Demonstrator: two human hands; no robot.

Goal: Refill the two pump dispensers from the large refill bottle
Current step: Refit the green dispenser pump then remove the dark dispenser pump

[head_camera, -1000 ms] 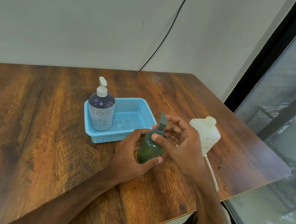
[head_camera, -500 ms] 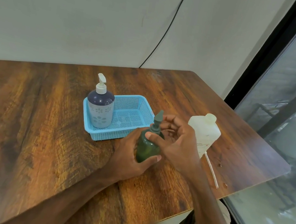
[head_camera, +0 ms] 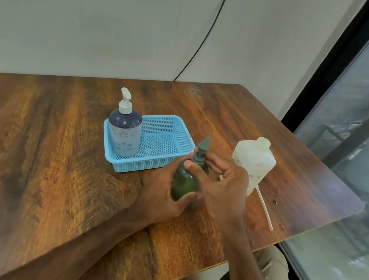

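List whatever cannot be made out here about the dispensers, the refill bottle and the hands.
Head view only:
- Green dispenser: fill level; dark body, left hand wrapped round it.
- Its pump collar: screwed tight or loose; the right hand covers it with its fingers.
- Refill bottle: label text too small, lower part behind the right hand.
- Purple dispenser in the blue basket: fill level; opaque body.
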